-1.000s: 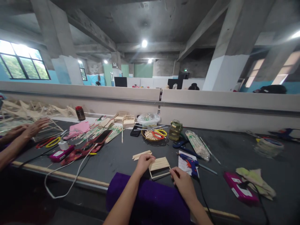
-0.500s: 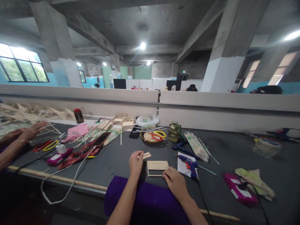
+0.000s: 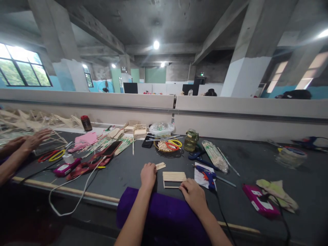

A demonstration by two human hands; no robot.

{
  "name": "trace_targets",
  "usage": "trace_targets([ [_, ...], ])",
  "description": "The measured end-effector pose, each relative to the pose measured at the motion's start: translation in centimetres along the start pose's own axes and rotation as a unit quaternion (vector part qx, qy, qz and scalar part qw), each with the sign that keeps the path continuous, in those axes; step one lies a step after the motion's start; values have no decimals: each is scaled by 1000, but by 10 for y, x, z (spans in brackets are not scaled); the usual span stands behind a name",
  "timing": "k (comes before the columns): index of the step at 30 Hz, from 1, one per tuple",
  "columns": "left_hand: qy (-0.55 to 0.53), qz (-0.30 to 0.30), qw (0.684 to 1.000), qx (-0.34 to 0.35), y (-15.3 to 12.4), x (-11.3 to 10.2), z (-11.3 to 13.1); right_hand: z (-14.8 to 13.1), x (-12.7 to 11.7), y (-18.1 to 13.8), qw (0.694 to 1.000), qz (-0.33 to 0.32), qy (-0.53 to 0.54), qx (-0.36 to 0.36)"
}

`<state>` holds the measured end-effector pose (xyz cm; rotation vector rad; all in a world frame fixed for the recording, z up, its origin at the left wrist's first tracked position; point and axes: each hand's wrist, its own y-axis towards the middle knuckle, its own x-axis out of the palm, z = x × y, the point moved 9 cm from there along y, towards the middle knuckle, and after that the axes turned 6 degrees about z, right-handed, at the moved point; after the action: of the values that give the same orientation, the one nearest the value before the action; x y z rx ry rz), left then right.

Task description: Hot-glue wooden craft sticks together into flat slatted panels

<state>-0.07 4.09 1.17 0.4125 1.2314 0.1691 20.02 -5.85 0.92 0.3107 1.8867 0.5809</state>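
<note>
My left hand [image 3: 148,177] rests on the table with its fingers curled in, at the near end of a few short wooden sticks [image 3: 161,166]. What lies under its fingertips is hidden. A small panel of pale wooden sticks [image 3: 174,176] lies flat in front of me, its upper part closed and its lower part an open frame. With bent fingers, my right hand [image 3: 192,192] grips the panel's lower right corner. Just right of it, a blue glue gun [image 3: 209,177] lies on a white paper.
Behind the panel stands a basket [image 3: 167,150] with sticks and scissors, beside a green jar [image 3: 191,140]. At right are a bag of sticks [image 3: 214,156] and a magenta power strip [image 3: 260,201]. Another person's hands [image 3: 33,140] are at far left, near scissors [image 3: 56,155] and a white cable.
My left hand has shifted slightly and its fingers have lowered beside the short sticks. The right hand stays at the panel's corner. The whole view has tilted a little.
</note>
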Motion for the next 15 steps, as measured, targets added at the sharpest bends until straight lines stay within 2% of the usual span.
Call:
trace_targets([
  [9, 39, -1, 999, 16, 2, 1, 8, 5, -4, 1, 998, 28, 57, 13],
  [12, 54, -1, 998, 23, 1, 2, 10, 10, -11, 1, 991, 60, 110, 46],
  [15, 62, 3, 998, 21, 1, 3, 9, 22, -20, 0, 972, 108, 185, 98],
])
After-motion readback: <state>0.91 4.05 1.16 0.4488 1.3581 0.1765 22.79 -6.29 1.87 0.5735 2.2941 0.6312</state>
